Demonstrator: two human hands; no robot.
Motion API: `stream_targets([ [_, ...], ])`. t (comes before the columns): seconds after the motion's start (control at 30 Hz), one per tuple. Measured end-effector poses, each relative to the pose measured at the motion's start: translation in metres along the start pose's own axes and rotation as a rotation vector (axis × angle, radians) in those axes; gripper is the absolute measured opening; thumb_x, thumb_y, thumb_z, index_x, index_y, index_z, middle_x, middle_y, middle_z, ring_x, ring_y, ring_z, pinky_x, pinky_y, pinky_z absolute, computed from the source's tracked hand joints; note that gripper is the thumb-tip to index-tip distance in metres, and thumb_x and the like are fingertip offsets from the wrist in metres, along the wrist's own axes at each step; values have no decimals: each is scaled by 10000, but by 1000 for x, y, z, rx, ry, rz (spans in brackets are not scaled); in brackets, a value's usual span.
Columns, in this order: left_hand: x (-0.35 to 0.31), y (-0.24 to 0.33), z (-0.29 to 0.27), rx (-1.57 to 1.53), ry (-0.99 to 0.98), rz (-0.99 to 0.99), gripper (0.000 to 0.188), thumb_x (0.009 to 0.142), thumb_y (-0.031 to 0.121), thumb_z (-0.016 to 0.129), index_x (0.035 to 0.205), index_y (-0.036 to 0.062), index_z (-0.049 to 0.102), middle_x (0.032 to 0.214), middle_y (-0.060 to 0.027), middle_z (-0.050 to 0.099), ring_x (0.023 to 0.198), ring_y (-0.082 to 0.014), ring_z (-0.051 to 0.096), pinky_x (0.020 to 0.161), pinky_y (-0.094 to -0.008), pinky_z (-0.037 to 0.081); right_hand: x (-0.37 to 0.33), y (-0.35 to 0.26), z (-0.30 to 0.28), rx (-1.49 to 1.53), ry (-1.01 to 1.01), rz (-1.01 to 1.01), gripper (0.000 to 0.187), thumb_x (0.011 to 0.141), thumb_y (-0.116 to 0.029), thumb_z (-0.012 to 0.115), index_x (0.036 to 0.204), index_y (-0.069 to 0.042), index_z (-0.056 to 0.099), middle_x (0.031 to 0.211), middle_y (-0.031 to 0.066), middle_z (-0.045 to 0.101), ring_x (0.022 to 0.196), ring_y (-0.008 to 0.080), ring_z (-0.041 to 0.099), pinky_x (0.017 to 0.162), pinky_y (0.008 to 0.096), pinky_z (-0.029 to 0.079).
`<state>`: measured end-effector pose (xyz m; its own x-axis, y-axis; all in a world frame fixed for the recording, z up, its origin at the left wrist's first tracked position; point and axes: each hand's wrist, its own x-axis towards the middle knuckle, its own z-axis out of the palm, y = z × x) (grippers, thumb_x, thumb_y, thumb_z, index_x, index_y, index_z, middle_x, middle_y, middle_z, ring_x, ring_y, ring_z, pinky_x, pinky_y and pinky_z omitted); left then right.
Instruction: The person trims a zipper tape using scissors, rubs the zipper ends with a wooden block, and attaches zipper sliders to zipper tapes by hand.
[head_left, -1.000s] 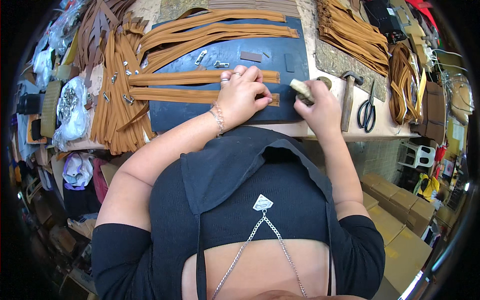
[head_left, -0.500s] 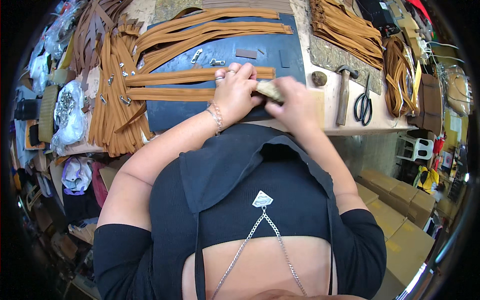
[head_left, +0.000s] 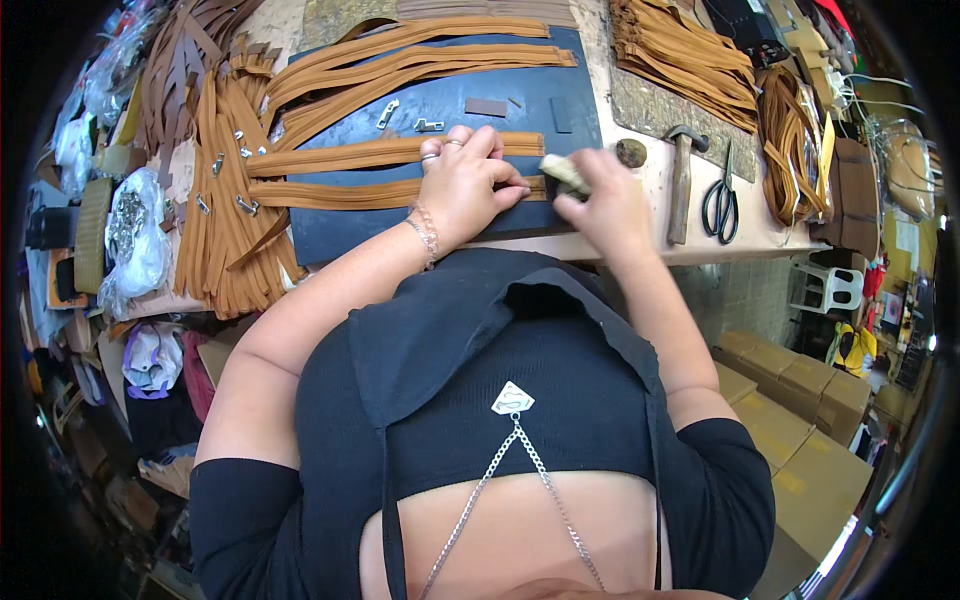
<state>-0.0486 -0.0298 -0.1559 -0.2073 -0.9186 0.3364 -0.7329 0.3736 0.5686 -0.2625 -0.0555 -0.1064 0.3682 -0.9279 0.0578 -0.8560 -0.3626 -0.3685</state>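
Two brown zipper strips lie side by side on the dark blue board, the far strip (head_left: 350, 153) and the near strip (head_left: 350, 193). My left hand (head_left: 458, 190) rests across them with curled fingers, its thumb and forefinger pressed on the near strip close to its right end. In my right hand (head_left: 610, 205), a little blurred, is a pale yellowish block (head_left: 566, 174), held just beyond the strips' right ends. Two silver zipper sliders, one slider (head_left: 388, 113) and another slider (head_left: 430, 126), lie beyond the far strip.
More zipper strips (head_left: 430, 66) cross the back of the board (head_left: 350, 232); a heap of strips (head_left: 215, 240) with loose sliders lies left. To the right are a round dark lump (head_left: 631, 152), a hammer (head_left: 681, 195) and black-handled scissors (head_left: 721, 210). Cardboard boxes (head_left: 800, 480) stand below.
My right hand with the pale block has moved right, away from my left hand. The near strip's right end now shows. My left hand stays on the strips.
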Motion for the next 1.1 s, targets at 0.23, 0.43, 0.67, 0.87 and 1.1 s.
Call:
stream_targets([
  [0.23,-3,-4,8,43,34,82,114,745,309,813,795,210,788,862,23,541,926,-207,504,867,-385,337,0,14,-13,428,-51,117,642,791,-274,802,1313,-24,524,1181,179,594,1138,294,593,996,367,471],
  [0.43,-2,-2,3,5,12,120,89,764,243,788,813,176,756,861,21,594,924,-212,543,861,-380,361,2,17,16,630,14,85,629,795,-206,784,1312,-22,478,1209,176,554,1124,303,574,1001,399,457],
  [0.67,2,-1,4,11,-41,53,170,754,285,789,726,172,666,842,68,592,919,-173,537,851,-421,306,-5,7,30,172,89,-162,600,692,-159,792,1210,-48,509,1088,185,595,1050,411,595,907,471,493],
  [0.87,1,1,5,12,-97,8,173,759,301,782,707,185,664,816,82,584,907,-166,531,829,-432,286,-1,6,27,232,168,6,594,709,-170,791,1217,-39,511,1131,189,601,1064,401,608,917,468,494],
  [1.1,4,0,4,39,-49,41,165,740,286,772,695,177,657,802,76,590,898,-173,535,823,-430,288,-1,23,23,127,135,115,607,713,-183,795,1219,-7,509,1099,208,622,1031,412,626,894,475,517],
])
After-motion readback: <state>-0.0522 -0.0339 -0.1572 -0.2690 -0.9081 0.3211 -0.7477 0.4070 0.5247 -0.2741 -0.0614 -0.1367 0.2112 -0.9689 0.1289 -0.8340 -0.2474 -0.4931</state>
